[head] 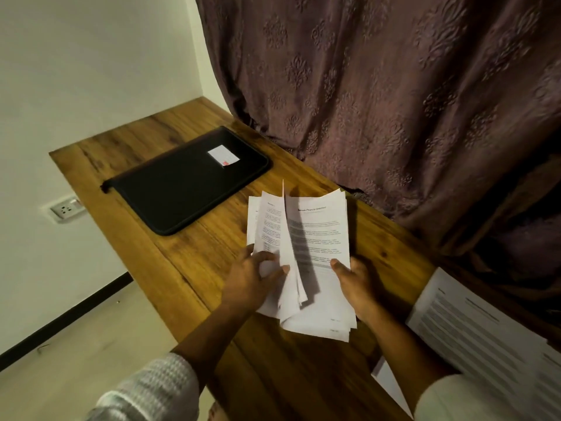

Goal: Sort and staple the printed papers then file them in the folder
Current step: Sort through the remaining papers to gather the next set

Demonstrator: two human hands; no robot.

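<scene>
- Currently, head view: left grip (252, 278) pinches loose sheets fanned from the papers (315, 232); right grip (353, 284) clamps the stack over the desk (212, 238).
- Best to peel one sheet at a time; folder (188, 180) lies closed beyond.

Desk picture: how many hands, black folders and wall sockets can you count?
Hands: 2, the left hand and the right hand, both gripping the papers
Black folders: 1, the folder
Wall sockets: 1, the socket
Total: 4
</scene>
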